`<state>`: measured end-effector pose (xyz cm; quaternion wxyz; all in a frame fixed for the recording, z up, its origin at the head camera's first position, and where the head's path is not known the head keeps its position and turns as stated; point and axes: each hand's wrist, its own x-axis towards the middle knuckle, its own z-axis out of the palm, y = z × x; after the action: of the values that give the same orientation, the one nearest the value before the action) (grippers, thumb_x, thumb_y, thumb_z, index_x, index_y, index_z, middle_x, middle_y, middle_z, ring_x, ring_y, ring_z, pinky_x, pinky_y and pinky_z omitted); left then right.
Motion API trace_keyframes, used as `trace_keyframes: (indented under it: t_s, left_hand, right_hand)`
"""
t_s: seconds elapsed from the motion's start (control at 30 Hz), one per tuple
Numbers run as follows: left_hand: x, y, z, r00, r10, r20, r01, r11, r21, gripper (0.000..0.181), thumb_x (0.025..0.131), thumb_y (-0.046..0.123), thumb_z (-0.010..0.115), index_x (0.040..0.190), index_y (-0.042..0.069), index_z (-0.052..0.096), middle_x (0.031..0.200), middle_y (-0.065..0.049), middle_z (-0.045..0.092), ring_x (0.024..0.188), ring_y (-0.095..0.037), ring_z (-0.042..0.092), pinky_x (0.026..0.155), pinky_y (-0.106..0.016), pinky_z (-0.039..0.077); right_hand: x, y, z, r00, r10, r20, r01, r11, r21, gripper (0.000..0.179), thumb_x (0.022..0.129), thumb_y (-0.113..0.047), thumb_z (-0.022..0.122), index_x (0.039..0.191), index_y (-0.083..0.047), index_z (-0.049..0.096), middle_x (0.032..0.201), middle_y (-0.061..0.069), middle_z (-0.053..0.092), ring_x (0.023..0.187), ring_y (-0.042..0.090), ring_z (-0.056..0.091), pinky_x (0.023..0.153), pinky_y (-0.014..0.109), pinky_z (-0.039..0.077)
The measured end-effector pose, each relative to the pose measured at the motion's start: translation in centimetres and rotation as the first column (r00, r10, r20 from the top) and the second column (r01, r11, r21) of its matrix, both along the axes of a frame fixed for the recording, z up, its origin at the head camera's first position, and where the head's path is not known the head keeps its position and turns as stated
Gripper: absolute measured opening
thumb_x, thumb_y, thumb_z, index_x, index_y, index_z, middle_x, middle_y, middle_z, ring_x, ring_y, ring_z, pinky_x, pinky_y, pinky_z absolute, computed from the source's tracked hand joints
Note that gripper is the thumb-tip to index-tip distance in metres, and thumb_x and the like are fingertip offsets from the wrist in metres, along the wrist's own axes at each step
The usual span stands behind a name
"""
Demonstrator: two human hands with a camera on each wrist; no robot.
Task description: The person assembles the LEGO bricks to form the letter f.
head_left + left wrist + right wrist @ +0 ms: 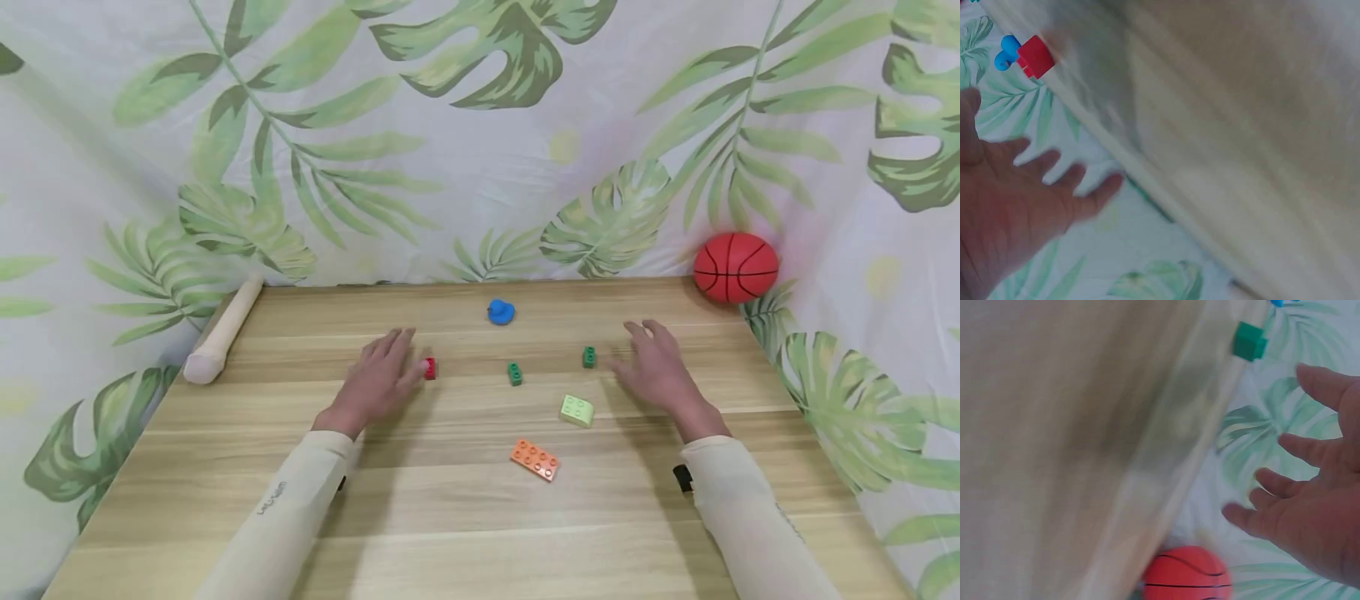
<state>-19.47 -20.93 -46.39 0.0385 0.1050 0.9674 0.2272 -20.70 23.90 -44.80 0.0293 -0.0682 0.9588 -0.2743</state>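
Note:
My left hand (377, 379) is over the left half of the table with its fingers spread and nothing held. Its thumb overlaps a small red brick (431, 368) in the head view; the left wrist view shows the red brick (1036, 57) beyond the hand. On the right, my right hand (656, 367) hovers with fingers apart and holds nothing. Nearest to it is a small green brick (588, 357), left of the thumb. Between the hands lie a second green brick (515, 374), a pale green curved brick (577, 411) and an orange brick (535, 460).
A blue toy duck (501, 312) sits near the back of the wooden table (450, 533). A red basketball (736, 267) is at the back right corner, and a pale club-shaped object (222, 333) lies along the left edge. A leaf-patterned cloth (480, 167) hangs behind.

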Motion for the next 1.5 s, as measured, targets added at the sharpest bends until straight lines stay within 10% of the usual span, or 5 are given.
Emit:
trace_keyframes:
  t_s: [0.17,0.43,1.0,1.5]
  left_hand:
    - [-0.6,-0.4,-1.3,0.992,-0.072,0.1,0.059,0.99,0.131,0.077,0.105,0.041,0.07,0.165,0.005,0.038,0.165,-0.03,0.04,0.151,-0.054,0.036,0.121,-0.07,0.036]
    - [-2.3,-0.7,-2.5,0.99,-0.133,0.054,0.119,0.97,0.213,0.041,0.095,0.019,0.085,0.13,0.002,0.071,0.12,-0.018,0.059,0.102,-0.027,0.052,0.088,-0.039,0.046]
    - [-4.9,2.8,-2.7,0.981,-0.145,0.129,0.102,0.952,0.29,0.024,0.096,0.018,0.083,0.115,0.007,0.073,0.099,-0.006,0.069,0.087,-0.016,0.059,0.08,-0.025,0.049]
    - [-4.5,2.8,-3.1,0.981,-0.129,0.144,0.069,0.929,0.365,0.029,0.097,0.016,0.083,0.12,0.007,0.069,0.104,-0.008,0.066,0.09,-0.018,0.057,0.082,-0.026,0.048]
  right_hand:
    - [-0.5,2.0,-1.2,0.981,0.014,0.196,-0.011,1.0,-0.016,0.073,0.102,-0.025,0.072,0.156,0.01,0.038,0.149,0.042,0.04,0.138,0.057,0.048,0.116,0.069,0.042]
    - [-1.4,3.2,-1.4,0.944,0.104,0.313,-0.052,0.984,-0.169,0.074,0.098,-0.017,0.077,0.154,0.013,0.038,0.153,0.042,0.034,0.142,0.057,0.041,0.119,0.067,0.038]
    - [-3.7,-0.8,-3.2,0.948,0.237,0.211,-0.161,0.932,-0.324,0.062,0.099,-0.015,0.078,0.149,0.007,0.049,0.138,0.03,0.06,0.124,0.041,0.058,0.106,0.052,0.049]
    - [-3.5,-1.9,-3.1,0.968,0.168,0.187,-0.13,0.971,-0.2,0.039,0.099,-0.011,0.077,0.132,0.005,0.062,0.125,0.025,0.064,0.115,0.036,0.061,0.103,0.05,0.05]
